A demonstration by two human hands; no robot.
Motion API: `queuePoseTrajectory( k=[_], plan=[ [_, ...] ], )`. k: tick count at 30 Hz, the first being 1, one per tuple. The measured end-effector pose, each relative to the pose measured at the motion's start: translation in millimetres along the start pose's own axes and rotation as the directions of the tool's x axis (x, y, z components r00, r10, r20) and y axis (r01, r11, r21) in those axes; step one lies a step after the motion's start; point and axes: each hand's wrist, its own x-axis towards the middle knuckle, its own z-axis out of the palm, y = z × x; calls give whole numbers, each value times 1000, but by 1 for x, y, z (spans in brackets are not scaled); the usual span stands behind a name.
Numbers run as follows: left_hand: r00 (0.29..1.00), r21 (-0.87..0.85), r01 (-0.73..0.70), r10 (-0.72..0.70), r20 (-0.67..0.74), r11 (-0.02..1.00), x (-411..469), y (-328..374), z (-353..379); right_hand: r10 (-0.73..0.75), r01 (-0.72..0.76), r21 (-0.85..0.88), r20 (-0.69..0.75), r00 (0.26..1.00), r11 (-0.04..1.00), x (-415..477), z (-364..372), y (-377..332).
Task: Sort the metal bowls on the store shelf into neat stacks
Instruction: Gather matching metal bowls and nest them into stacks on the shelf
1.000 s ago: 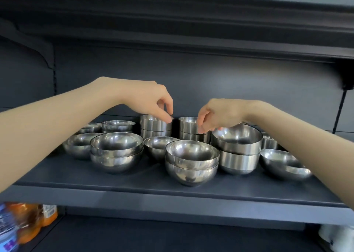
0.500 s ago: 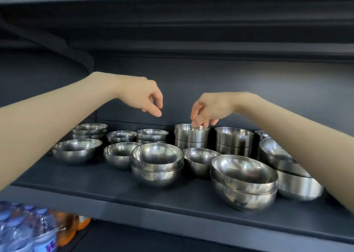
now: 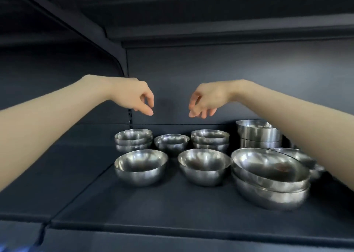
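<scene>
Below both empty hands (image 3: 172, 100) sit the bowls (image 3: 203, 163).

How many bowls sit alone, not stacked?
3: front left bowl, front middle bowl, back middle bowl. More may hide behind the right arm.

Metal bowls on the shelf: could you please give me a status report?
Left hand and right hand empty, hovering. Front left bowl, front middle bowl, back middle bowl unstacked. Nothing blocking.
</scene>
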Motion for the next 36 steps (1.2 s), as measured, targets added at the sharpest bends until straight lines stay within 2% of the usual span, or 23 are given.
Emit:
queuePoseTrajectory(
  k=[7, 12, 18, 24, 32, 36],
  plan=[
    [998, -31, 35, -34, 54, 999, 18, -85, 42, 86, -86, -3, 74, 994, 996, 76, 30, -44],
    [991, -52, 107, -102, 91, 993, 35, -117, 68, 122, -123, -5, 121, 985, 992, 116, 50, -57],
    [976, -123, 176, -157, 154, 977, 48, -134, 94, 149, -143, -44, 155, 977, 989, 153, 74, -57],
    [948, -286, 262, -191, 255, 921, 58, -143, 114, 150, -150, -18, 210, 966, 989, 173, 91, -54],
    [936, -450, 309, -185, 298, 838, 63, -138, 129, 159, -172, 34, 246, 956, 985, 184, 102, -53],
    [934, -518, 335, -204, 294, 787, 63, -134, 131, 197, -206, 4, 284, 938, 978, 186, 106, -51]
  ],
)
